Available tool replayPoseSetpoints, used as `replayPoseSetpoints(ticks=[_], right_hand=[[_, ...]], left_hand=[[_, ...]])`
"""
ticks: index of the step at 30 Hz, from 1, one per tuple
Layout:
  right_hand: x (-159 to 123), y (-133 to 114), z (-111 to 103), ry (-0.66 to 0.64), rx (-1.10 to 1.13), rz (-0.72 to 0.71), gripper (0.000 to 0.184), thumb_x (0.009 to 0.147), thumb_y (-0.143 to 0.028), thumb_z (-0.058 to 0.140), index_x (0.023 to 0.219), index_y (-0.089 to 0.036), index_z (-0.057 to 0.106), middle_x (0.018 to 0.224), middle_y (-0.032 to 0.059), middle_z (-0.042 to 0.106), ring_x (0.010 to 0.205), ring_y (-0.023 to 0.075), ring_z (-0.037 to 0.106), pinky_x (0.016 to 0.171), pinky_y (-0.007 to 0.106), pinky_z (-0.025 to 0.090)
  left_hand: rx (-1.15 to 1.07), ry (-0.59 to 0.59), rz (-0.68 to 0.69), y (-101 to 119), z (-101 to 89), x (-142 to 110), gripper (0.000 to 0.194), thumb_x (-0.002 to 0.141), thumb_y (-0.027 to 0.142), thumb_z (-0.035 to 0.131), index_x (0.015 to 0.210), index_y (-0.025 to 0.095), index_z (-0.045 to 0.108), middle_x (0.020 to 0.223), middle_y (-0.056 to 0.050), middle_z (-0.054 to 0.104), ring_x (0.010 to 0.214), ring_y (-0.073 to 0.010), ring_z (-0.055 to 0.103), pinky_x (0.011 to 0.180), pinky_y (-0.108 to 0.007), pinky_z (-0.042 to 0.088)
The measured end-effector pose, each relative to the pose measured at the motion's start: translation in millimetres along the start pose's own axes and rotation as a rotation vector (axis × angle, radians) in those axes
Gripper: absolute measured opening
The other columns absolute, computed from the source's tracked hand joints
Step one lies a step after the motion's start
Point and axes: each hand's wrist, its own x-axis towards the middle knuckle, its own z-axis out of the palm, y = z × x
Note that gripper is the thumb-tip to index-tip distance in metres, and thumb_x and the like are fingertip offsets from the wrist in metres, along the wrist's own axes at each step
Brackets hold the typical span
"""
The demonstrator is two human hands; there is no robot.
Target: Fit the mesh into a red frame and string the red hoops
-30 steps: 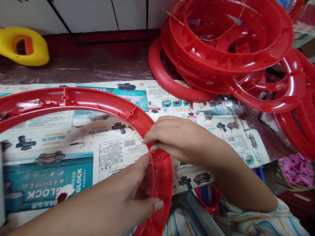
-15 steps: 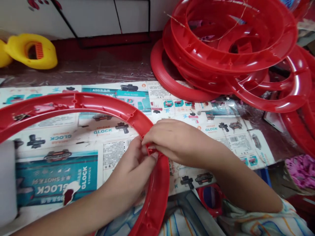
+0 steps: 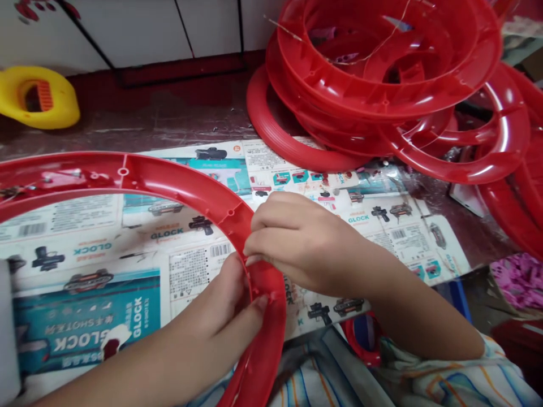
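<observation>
A large red plastic ring (image 3: 178, 180) with a hollow, ribbed channel facing up lies tilted before me. My left hand (image 3: 224, 316) grips its right side from the inner edge, thumb pressed into the channel and fingers underneath. Just above, my right hand (image 3: 297, 240) is closed over the same stretch of rim, fingertips bent down into the channel. Anything small between those fingertips is hidden. Screw posts and cross ribs show along the channel. Small metallic bits and a pinkish piece (image 3: 63, 176) lie in its upper left part.
Several red rings (image 3: 382, 107) are stacked at the back right, a loose wire across the top one. A yellow plastic part (image 3: 42, 99) stands at back left. Printed cardboard (image 3: 85, 322) covers the table. Pink pieces (image 3: 517, 282) fill a container at lower right.
My left hand has slid slightly down along the ring, away from my right fingertips, where both hands met before. The whole view has shifted a little.
</observation>
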Motion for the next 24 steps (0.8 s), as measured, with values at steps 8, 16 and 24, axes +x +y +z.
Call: replayPoseSetpoints(ticks=[8,16,24], right_hand=[[0,2,-1,-0.062,0.055,0.018,0.025,0.090,-0.008,0.043,0.078,-0.011,0.065,0.078,0.0046,0.056,0.077,0.0136,0.045,0.076,0.026,0.040],[2,6,-3,-0.056,0.077,0.025,0.022,0.087,-0.008,0.050,0.075,-0.012,0.069,0.073,0.0032,0.058,0.073,0.0125,0.047,0.070,0.024,0.038],[2,6,-2,-0.096,0.073,0.019,0.016,0.085,-0.011,0.056,0.076,-0.011,0.069,0.076,0.0050,0.060,0.074,0.0136,0.048,0.073,0.025,0.039]], left_hand=[[0.098,-0.092,-0.048,0,2.8,-3,0.026,0.094,0.036,0.043,0.119,0.028,0.040,0.125,-0.005,0.052,0.114,-0.0222,0.049,0.100,-0.036,0.039],[-0.573,0.013,-0.193,-1,10.2,4,0.023,0.081,0.038,0.067,0.095,0.022,0.059,0.075,0.001,0.060,0.060,-0.0114,0.056,0.052,-0.020,0.044],[-0.479,0.296,-0.030,4,21.5,13,0.022,0.073,0.027,0.068,0.093,0.021,0.060,0.056,0.006,0.053,0.052,-0.0118,0.054,0.053,-0.022,0.044]])
